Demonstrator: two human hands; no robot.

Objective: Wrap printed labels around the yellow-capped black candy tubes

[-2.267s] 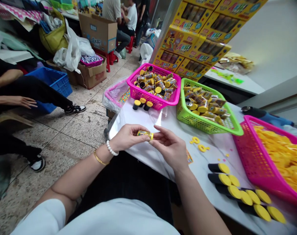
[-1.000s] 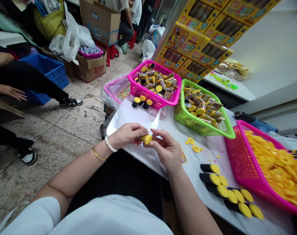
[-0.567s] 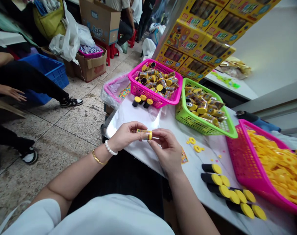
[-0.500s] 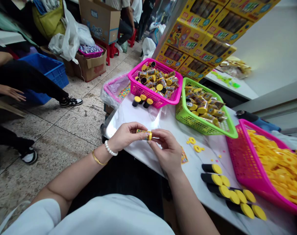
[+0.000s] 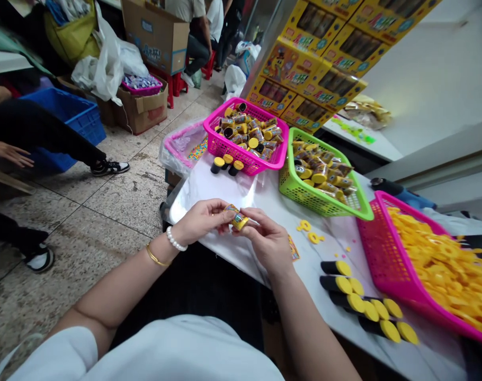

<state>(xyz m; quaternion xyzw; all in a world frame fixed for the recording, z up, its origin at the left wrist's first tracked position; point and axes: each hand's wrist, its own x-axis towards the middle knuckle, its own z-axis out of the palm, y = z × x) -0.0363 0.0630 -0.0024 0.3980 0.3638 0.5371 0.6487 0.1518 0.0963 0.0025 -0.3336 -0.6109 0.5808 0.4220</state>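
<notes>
A small tube with a printed label and a yellow end [image 5: 238, 218] is held between both hands above the table's near edge. My left hand [image 5: 201, 219] pinches its left end with thumb and fingers. My right hand [image 5: 270, 243] is closed about the yellow end, thumb below and fingers above. Yellow ring-shaped pieces [image 5: 313, 237] lie on the table right of my right hand. A printed label sheet [image 5: 293, 247] shows partly from behind that hand. Farther right, several black tubes with yellow ends [image 5: 336, 284] lie on their sides.
On the white table [image 5: 201, 185] stand a pink basket [image 5: 247, 159] and a green basket [image 5: 324, 201] of labelled tubes. Another pink basket [image 5: 387, 259] holds yellow plastic pieces. Three black tubes [image 5: 217, 165] stand upright. Yellow boxes [image 5: 292, 69] are stacked behind. People sit at left and back.
The tube has tilted, its yellow end now lower and turned toward me. My right-hand fingers have shifted around that end. The whole view has moved slightly.
</notes>
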